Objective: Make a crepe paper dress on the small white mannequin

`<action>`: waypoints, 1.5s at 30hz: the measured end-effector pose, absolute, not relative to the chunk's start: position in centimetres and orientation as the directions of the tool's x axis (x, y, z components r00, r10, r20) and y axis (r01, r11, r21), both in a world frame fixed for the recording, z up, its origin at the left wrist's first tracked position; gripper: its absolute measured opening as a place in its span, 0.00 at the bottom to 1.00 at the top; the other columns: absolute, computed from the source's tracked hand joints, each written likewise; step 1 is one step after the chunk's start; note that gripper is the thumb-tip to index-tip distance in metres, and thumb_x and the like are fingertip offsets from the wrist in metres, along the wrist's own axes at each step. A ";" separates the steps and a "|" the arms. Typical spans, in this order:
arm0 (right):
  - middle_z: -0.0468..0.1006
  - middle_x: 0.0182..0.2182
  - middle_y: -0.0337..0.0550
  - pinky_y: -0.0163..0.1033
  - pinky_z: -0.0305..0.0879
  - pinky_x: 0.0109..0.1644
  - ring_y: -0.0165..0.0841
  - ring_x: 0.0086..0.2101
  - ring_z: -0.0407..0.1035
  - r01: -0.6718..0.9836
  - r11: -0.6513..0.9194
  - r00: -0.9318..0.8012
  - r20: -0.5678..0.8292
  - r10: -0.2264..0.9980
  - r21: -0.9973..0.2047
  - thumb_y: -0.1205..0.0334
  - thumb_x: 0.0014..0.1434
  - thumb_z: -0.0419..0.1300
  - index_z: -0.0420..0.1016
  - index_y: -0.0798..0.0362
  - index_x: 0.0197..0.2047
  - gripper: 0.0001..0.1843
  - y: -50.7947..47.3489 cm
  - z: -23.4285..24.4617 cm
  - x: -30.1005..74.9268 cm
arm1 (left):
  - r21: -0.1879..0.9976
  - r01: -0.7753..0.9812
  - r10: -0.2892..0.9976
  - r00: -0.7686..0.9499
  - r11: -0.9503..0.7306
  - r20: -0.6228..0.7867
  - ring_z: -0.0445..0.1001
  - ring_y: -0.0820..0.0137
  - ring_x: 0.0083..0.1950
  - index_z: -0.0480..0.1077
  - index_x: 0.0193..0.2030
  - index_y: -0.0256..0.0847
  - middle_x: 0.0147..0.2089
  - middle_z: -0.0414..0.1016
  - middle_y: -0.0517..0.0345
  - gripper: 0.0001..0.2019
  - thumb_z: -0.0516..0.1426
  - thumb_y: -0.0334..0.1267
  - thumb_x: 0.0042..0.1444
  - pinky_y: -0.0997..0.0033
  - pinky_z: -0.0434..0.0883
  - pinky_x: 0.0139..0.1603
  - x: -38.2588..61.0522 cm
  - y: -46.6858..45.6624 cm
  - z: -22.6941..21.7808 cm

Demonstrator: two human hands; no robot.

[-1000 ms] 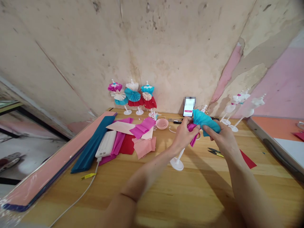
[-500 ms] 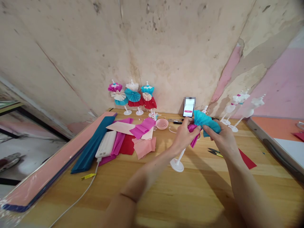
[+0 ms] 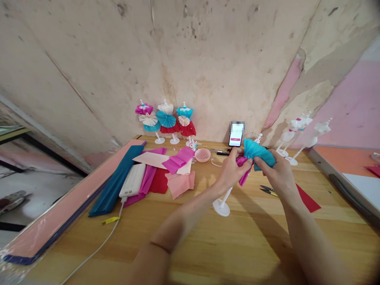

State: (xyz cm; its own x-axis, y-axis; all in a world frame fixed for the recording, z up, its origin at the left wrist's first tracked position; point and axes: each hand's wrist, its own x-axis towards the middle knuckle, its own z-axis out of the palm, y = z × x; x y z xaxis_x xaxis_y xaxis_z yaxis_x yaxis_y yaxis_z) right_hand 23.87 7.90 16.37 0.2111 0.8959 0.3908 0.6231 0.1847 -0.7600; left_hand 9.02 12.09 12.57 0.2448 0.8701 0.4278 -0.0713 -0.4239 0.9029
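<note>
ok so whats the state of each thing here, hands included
left hand: closed on the magenta paper
right hand: closed on the turquoise paper
doll stand: tilted, held by both hands
phone: screen lit, propped at the wall
three dressed dolls: upright
bare doll stands: leaning
power bank: cable plugged in
snips: lying on the table

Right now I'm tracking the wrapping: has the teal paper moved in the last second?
Yes, slightly rightward: the teal paper has edged away from the phone leaning on the wall.
</note>
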 end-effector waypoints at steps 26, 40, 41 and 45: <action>0.65 0.18 0.34 0.35 0.52 0.26 0.29 0.22 0.59 0.471 0.224 0.153 0.329 0.932 -0.853 0.45 0.57 0.62 0.72 0.52 0.32 0.17 7.5 16.8 24.2 | 0.917 -0.286 0.881 0.303 -0.280 0.363 0.75 0.68 0.48 0.66 0.48 0.39 0.49 0.75 0.51 0.15 0.59 0.43 0.59 0.68 0.71 0.50 8.8 12.3 13.2; 0.64 0.18 0.34 0.36 0.52 0.25 0.28 0.21 0.57 0.504 0.210 0.193 0.346 0.918 -0.838 0.45 0.56 0.62 0.71 0.52 0.30 0.18 7.2 17.2 23.9 | 0.918 -0.249 0.872 0.312 -0.308 0.377 0.75 0.68 0.47 0.65 0.49 0.40 0.49 0.75 0.51 0.14 0.59 0.43 0.59 0.68 0.72 0.48 9.1 12.4 12.7; 0.64 0.18 0.34 0.36 0.52 0.25 0.28 0.21 0.57 0.514 0.210 0.196 0.353 0.915 -0.832 0.45 0.56 0.62 0.71 0.52 0.30 0.18 7.2 17.1 23.8 | 0.919 -0.243 0.873 0.310 -0.311 0.377 0.75 0.68 0.47 0.65 0.49 0.40 0.49 0.75 0.51 0.14 0.59 0.43 0.59 0.68 0.72 0.49 9.1 12.4 12.6; 0.67 0.20 0.35 0.36 0.54 0.26 0.29 0.22 0.59 0.551 0.216 0.227 0.394 0.891 -0.806 0.47 0.56 0.63 0.71 0.51 0.34 0.16 7.3 16.9 23.7 | 0.922 -0.227 0.878 0.302 -0.313 0.372 0.75 0.67 0.49 0.66 0.49 0.41 0.50 0.75 0.51 0.14 0.59 0.44 0.59 0.66 0.72 0.51 9.1 12.4 12.5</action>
